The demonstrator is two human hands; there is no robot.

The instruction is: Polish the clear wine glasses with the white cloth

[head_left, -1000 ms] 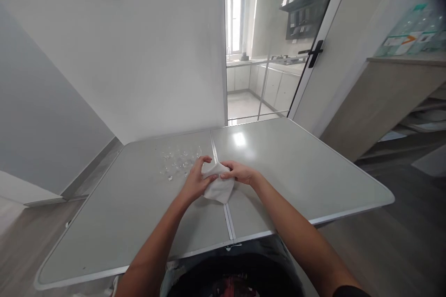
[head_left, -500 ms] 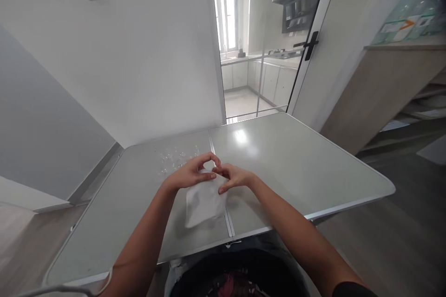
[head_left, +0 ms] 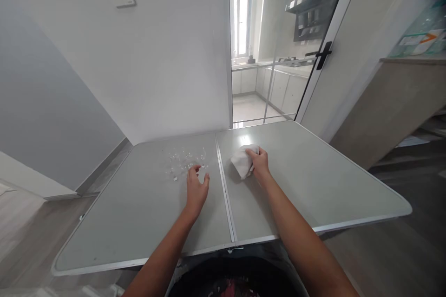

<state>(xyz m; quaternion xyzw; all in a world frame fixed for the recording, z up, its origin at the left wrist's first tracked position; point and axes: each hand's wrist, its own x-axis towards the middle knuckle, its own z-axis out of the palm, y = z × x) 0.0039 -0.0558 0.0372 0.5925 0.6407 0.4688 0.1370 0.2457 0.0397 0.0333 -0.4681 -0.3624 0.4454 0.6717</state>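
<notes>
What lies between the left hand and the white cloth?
In the head view, only bare tabletop and its pale seam separate the left hand from the white cloth.

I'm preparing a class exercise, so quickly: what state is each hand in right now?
Left hand: open, fingers curved, nothing visible in its grasp, near small clear pieces.
Right hand: closed, holding a white cloth-like item.

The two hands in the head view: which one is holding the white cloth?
The right hand: its fingers grip the white cloth, while the left hand is open near the clear pieces.
</notes>
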